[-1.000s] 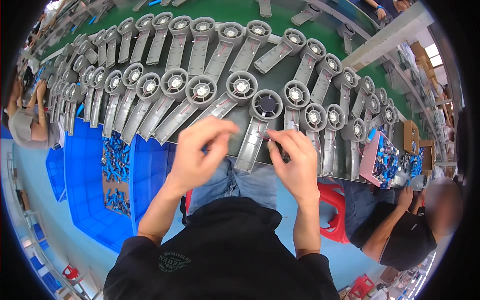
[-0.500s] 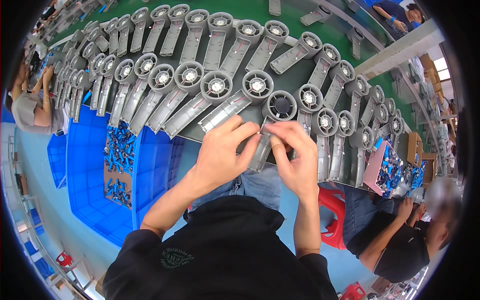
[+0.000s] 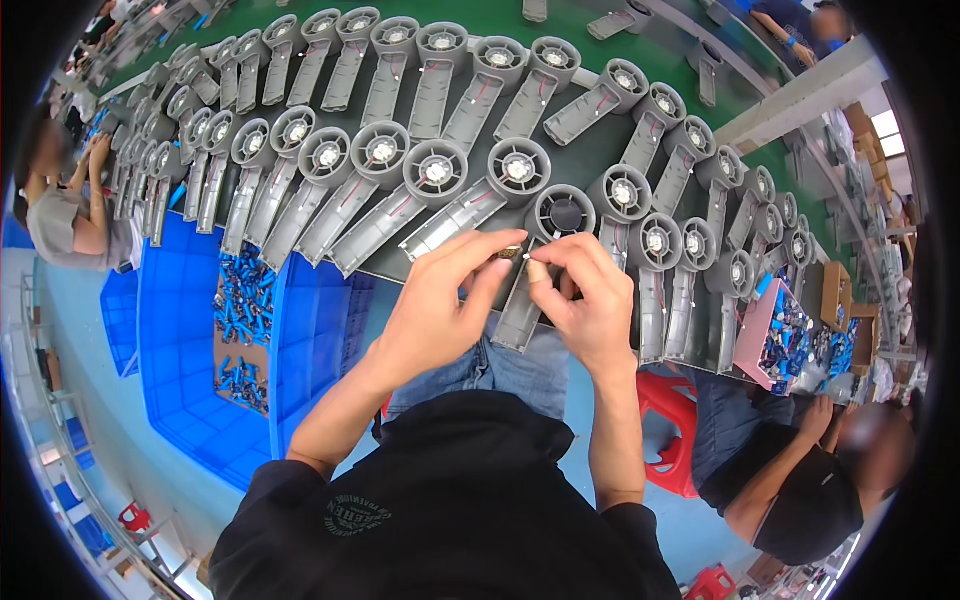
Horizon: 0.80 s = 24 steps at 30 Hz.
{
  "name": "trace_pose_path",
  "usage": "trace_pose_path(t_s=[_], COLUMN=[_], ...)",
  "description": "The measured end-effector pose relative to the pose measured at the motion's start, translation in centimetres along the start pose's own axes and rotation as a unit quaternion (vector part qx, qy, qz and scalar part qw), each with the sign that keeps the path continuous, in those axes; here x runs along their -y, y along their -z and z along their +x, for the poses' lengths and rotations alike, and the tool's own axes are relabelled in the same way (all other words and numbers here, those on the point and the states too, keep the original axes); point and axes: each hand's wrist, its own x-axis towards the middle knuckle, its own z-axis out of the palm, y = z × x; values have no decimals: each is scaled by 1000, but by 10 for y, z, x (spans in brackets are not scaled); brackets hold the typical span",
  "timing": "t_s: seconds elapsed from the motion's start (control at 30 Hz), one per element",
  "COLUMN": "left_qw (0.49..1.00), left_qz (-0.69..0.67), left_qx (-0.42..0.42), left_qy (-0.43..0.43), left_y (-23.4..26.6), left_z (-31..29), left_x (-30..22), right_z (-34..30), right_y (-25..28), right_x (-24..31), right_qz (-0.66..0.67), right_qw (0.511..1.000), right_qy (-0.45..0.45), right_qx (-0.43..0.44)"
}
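In front of me lies a grey fan housing (image 3: 522, 322) with a round head and a dark hub, its handle pointing toward me. Above that handle, my left hand (image 3: 445, 300) pinches a small circuit board (image 3: 509, 253), dark and gold-coloured, between thumb and fingers. Close beside it, my right hand (image 3: 588, 300) has thumb and forefinger pressed together on a tiny white connector (image 3: 527, 256). The two pinches almost meet; whether the connector touches the board I cannot tell. Rows of similar housings (image 3: 435, 172) with white-centred hubs and thin red wires spread around.
A blue bin (image 3: 190, 400) stands at left, with many blue-wrapped parts (image 3: 243, 300) near it. At right are a pink box (image 3: 757, 335) of parts, a red stool (image 3: 668, 430) and a seated person (image 3: 800, 500). Another person (image 3: 75, 215) works at far left.
The fingertips have come slightly apart, so the board in my left hand and the white connector in my right now show. My right fingers have curled in more.
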Motion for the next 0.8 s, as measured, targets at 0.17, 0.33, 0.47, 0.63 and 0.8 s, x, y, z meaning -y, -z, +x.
trace_pose_path(t_s=[0.17, 0.33, 0.47, 0.63, 0.8], left_qw=[999, 999, 998, 981, 980], left_qz=[-33, 18, 40, 127, 136], left_qx=[-3, -7, -8, -7, 4], left_qy=[41, -29, -51, -143, -147], left_y=[-5, -6, -7, -4, -3], left_z=[-6, -9, -9, -5, -4], left_x=[9, 11, 15, 16, 18], right_z=[0, -1, 1, 3, 2], right_y=[-3, -5, -7, -4, -7], right_x=[0, -1, -2, -3, -5], right_qz=[23, 13, 18, -33, -7], right_qw=[999, 999, 999, 999, 999], right_qy=[-28, -34, -28, 11, 8], right_qx=[-13, -31, -37, -28, -43])
